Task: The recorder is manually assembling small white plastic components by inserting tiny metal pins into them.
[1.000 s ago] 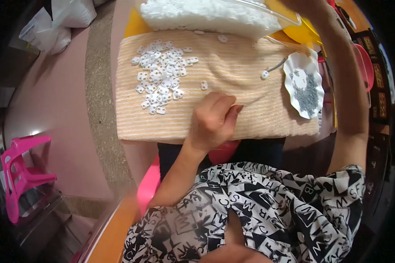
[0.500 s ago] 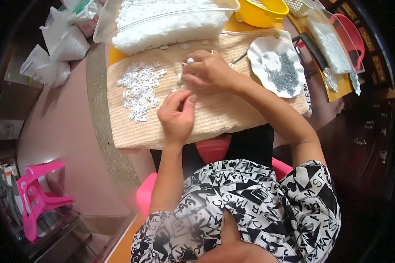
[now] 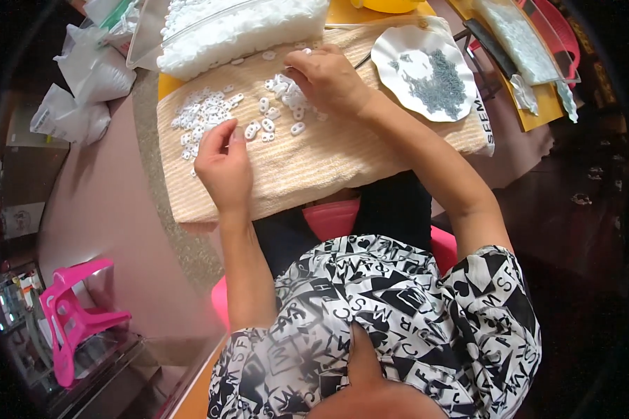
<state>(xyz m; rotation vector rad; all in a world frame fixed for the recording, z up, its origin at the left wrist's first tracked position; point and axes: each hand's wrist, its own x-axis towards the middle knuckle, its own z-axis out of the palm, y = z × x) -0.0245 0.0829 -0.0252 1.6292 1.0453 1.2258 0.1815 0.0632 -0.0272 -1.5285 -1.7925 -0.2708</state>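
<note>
Small white plastic pieces with two holes lie in a left-hand pile (image 3: pixel 206 108) and a looser cluster (image 3: pixel 269 126) near the middle of the striped cloth (image 3: pixel 314 153). My left hand (image 3: pixel 225 164) is at the near right edge of the pile, thumb and forefinger pinched together; what is between them is too small to make out. My right hand (image 3: pixel 335 80) is curled over the far side of the cluster. Its fingertips are partly hidden among the pieces, so what they grip cannot be seen.
A white scalloped plate (image 3: pixel 391 59) with small grey screw-like parts stands at the right. Behind the cloth are a clear tub (image 3: pixel 143 42) heaped with white pieces and a yellow bowl (image 3: pixel 391 5). A pink stool (image 3: pixel 84 314) stands on the floor at left.
My left hand has moved left, away from my right hand to the pile's edge. A cluster of loose white pieces now shows below my right hand. The whole view has shifted slightly.
</note>
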